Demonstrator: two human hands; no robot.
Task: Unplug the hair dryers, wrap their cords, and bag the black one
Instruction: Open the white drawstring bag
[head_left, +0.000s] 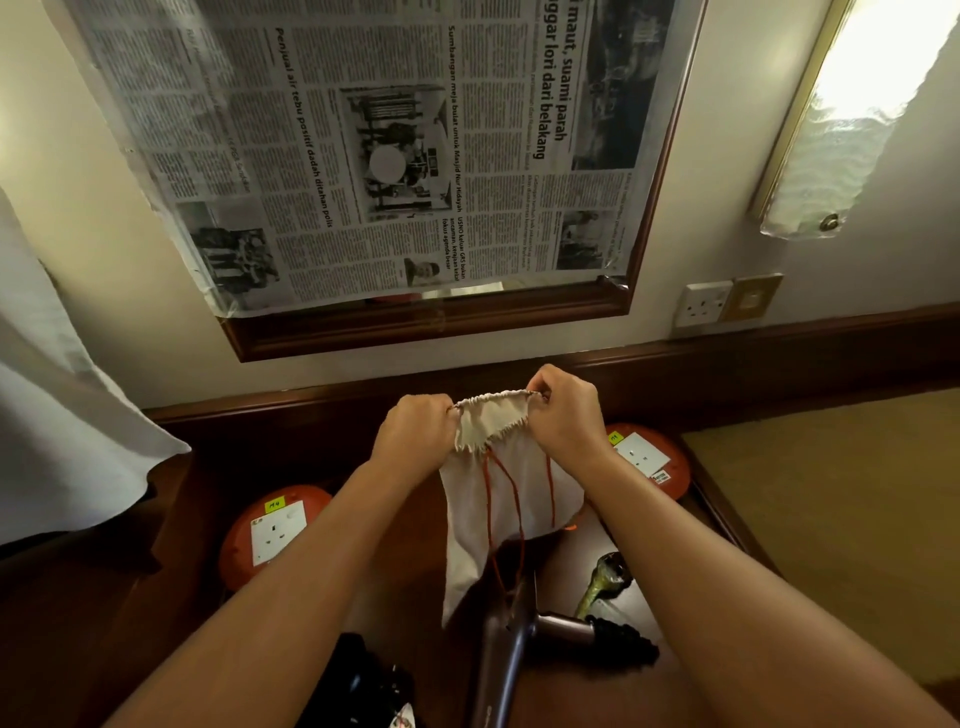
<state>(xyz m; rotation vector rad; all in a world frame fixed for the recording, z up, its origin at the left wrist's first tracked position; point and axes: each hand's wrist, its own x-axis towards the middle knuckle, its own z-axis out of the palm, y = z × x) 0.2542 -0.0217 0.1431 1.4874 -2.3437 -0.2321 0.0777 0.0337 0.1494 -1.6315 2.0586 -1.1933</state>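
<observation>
1. Cloth bag (511, 483): cream drawstring pouch, held up over the middle of the dark wooden table (197, 467). I see its gathered mouth stretched between both hands; its lower corner hangs down towards the near items.
2. Left hand (415, 431): fingers curled, pinching the left end of the bag's mouth. I cannot see the fingertips; they are folded in behind the cloth.
3. Right hand (563, 410): fingers curled, pinching the right end of the mouth, slightly farther away than the left hand.
4. Red drawstring (511, 499): thin loops hang down the front of the bag, reaching to the hair dryer below.
5. Bronze hair dryer (511, 644): lies on the table near me, below the bag. Its handle is cut off by the bottom edge; a dark nozzle (623, 636) points right.
6. Black hair dryer (363, 680): near left, between my forearms. Mostly dark and hard to make out; partly cut off at the bottom, and I cannot tell how its cord lies.
7. Left orange socket reel (275, 530): left of the bag, partly hidden by the left forearm.
8. Right orange socket reel (649, 457): far right, partly behind the right wrist.
9. Greenish object (605, 577): right of the bag; I cannot identify it.
10. Newspaper (363, 145): covers the wall mirror beyond the table.
</observation>
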